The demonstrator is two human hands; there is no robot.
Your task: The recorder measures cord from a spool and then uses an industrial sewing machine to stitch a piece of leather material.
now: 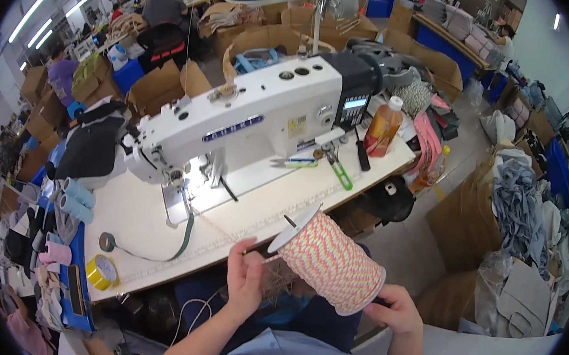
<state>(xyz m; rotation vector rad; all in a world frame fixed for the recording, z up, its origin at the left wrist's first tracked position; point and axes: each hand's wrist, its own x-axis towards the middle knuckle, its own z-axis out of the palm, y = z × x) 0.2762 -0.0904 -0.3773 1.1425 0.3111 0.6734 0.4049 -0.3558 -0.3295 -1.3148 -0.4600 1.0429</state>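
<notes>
Spool of pink, yellow and white cord (331,263), big and tightly wound, tilts in the air over the person's lap, just off the near edge of the white table (225,240), its flanged ends pointing far left and near right! A dark rod (290,221) pokes out of the far left end. Over on the right, the right hand (396,312) is closed on the near right end, thumb above; whether it grips the flange or a rod is hidden. And the left hand (246,279): half curled, just beside the far left flange, with a short strand (270,259) reaching its fingers, though one cannot tell how firmly they pinch it. A pale loop of cord (195,313) hangs near the left forearm.

Farther off stands the white sewing machine (249,117), lamp lit. To its right, an amber bottle (383,127) stands near a black-handled tool (362,155) and a green-handled one (343,174). Near left on the table, a yellow tape roll (101,272) sits near a dark green ribbon (185,240).
</notes>
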